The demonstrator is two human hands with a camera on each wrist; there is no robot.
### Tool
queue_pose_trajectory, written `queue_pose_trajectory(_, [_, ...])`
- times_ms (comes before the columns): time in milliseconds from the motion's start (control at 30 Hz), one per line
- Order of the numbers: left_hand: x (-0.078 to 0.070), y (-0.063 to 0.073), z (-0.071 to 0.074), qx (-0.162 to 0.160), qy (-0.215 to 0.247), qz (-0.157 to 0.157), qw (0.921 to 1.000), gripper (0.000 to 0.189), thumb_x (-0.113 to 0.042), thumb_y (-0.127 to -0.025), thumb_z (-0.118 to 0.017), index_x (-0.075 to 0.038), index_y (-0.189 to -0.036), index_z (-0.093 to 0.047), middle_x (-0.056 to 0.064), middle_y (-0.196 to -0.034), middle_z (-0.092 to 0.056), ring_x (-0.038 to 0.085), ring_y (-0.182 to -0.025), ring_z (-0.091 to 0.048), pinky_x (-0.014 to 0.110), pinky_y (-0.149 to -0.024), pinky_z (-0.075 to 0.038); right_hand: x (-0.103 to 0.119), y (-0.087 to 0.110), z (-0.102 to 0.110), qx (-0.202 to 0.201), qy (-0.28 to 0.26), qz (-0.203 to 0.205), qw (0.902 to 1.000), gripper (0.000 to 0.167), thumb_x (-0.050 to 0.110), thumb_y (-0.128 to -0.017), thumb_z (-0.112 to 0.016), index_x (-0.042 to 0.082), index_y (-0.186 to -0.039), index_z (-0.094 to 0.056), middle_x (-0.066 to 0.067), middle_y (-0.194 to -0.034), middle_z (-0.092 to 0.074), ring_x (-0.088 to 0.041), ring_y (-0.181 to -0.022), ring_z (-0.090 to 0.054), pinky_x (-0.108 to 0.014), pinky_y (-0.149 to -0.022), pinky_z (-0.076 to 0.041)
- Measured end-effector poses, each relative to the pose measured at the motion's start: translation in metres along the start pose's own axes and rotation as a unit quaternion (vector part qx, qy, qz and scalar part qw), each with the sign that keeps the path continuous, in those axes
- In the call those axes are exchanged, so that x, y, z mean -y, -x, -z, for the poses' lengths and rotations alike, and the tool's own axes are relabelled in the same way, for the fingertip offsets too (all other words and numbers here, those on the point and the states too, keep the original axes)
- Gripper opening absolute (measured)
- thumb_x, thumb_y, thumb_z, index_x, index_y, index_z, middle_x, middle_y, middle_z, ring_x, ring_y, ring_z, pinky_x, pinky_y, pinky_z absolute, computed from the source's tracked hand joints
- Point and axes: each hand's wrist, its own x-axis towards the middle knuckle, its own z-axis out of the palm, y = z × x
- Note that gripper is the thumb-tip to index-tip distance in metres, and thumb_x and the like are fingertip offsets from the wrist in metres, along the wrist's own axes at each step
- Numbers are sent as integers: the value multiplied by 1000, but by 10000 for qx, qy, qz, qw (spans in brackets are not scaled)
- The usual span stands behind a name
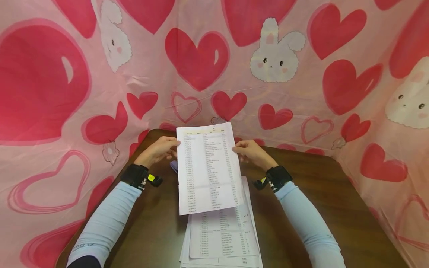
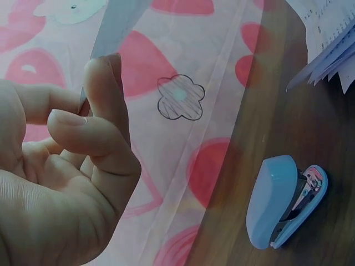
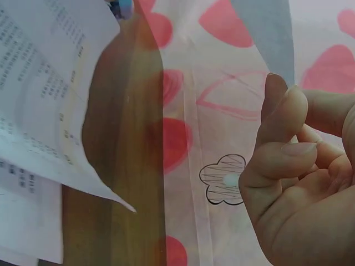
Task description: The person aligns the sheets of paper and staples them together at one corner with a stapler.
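Observation:
A printed paper sheet (image 1: 209, 171) with columns of small text is held up, tilted, over the table. My left hand (image 1: 161, 149) pinches its left edge near the top between thumb and fingers. On the opposite edge, my right hand (image 1: 252, 150) pinches it at about the same height. In both wrist views the sheet shows only as a thin grey strip at the fingertips. Beneath it lies a loose stack of printed papers (image 1: 221, 238), partly hidden by the raised sheet. A small light-blue stapler (image 2: 280, 202) rests on the table near my left hand, mostly covered in the head view.
The dark wooden table (image 1: 311, 193) has rounded far corners. Around it hangs a pink curtain (image 1: 234, 82) printed with hearts and rabbits, close along the back and side edges. Paper edges fan out and curl upward in the left wrist view.

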Motion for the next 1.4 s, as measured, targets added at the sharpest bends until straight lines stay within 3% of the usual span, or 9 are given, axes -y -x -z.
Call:
queue_pose_trajectory(233, [2, 3, -2, 497, -181, -74, 9986, 28, -22, -101, -52, 1, -115, -60, 7, -88, -69, 16, -57, -59, 21, -48, -38, -12, 22, -1, 102, -191, -2, 9998, 28, 28, -92, -69, 3, -104, -68, -5, -65, -56, -17, -51, -46, -25, -48, -37])
queue_pose_trajectory(367, [5, 4, -6, 797, -446, -52, 9958, 27, -21, -100, -52, 1, -113, -61, 7, -80, -66, 17, -56, -58, 22, -45, -35, -23, 35, -2, 143, -195, -199, 9995, 30, 29, -89, -72, 4, -105, -70, -6, -68, -59, -19, -51, -49, -25, -48, -37])
queue_pose_trajectory(500, [8, 7, -15, 1029, -686, 4, 9923, 27, -21, -100, -52, 0, -111, -63, 8, -77, -64, 18, -56, -58, 22, -44, -33, -37, 45, -1, 174, -296, -410, 9986, 33, 30, -88, -73, 4, -107, -69, -6, -71, -61, -18, -52, -49, -24, -49, -38])
queue_pose_trajectory(733, [18, 9, -29, 1435, -1023, 25, 9843, 26, -20, -99, -53, -3, -115, -65, 14, -77, -63, 17, -53, -56, 22, -43, -34, -55, 61, 4, 309, -260, -411, 9983, 32, 28, -90, -71, 1, -107, -68, -5, -70, -63, -15, -49, -49, -23, -46, -35])
queue_pose_trajectory(1000, [32, 10, -40, 1569, -1678, 152, 9731, 20, -20, -98, -56, -6, -105, -69, 7, -72, -66, 14, -49, -54, 22, -41, -35, -77, 72, -1, 690, -127, -472, 9964, 30, 28, -91, -69, 2, -106, -67, -4, -68, -63, -15, -50, -50, -23, -47, -37])
queue_pose_trajectory(1267, [45, 7, -49, 1526, -2061, 26, 9666, 20, -22, -96, -59, -8, -90, -71, 7, -70, -67, 15, -47, -53, 22, -41, -36, -93, 78, -7, 729, -40, -500, 9961, 28, 26, -91, -69, 1, -103, -67, -6, -63, -61, -16, -47, -48, -23, -45, -36])
queue_pose_trajectory(1400, [49, 6, -57, 1562, -2155, 110, 9639, 22, -21, -97, -58, -6, -84, -70, 6, -69, -68, 14, -47, -54, 22, -41, -37, -98, 79, -7, 789, 134, -541, 9953, 26, 25, -91, -70, 1, -101, -67, -6, -67, -63, -17, -47, -50, -22, -44, -36])
